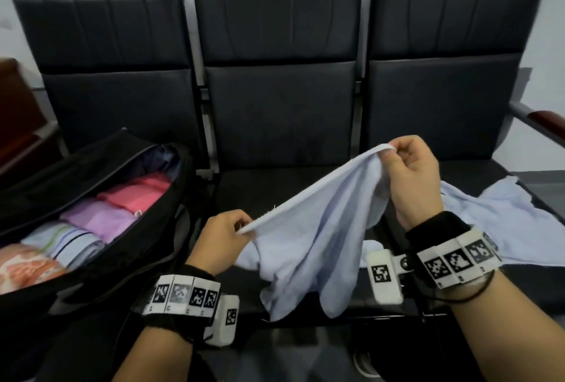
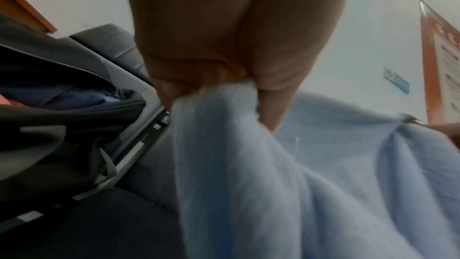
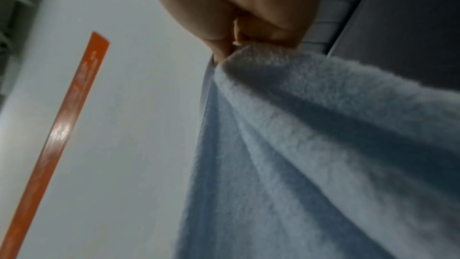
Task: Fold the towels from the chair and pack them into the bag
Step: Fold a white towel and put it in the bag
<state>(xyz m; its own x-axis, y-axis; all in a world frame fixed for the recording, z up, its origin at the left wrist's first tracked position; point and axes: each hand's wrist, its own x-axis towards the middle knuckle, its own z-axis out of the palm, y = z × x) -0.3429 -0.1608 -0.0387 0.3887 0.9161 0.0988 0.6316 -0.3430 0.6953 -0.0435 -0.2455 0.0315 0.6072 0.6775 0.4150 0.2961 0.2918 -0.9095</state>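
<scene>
Holding light-blue towel (image 1: 308,228) stretched: left hand (image 1: 224,239), right hand (image 1: 408,176) pinch edge. Bag (image 1: 146,228) nearly full; second towel (image 1: 501,213) waits, bench right end.

- Right hand (image 3: 248,13) at top centre of the frame, seen from below, fingers (image 3: 219,44) pinched together on a bunched edge of pale blue towel (image 3: 311,155).
- Towel hanging from the pinch in long folds, filling the lower right of the frame; fuzzy nap visible.
- Dark chair back (image 3: 403,27) at upper right, behind the towel.
- Grey wall (image 3: 139,125) across the left and centre.
- Orange strip (image 3: 57,145) slanting from lower left to upper left; markings on it unreadable.
</scene>
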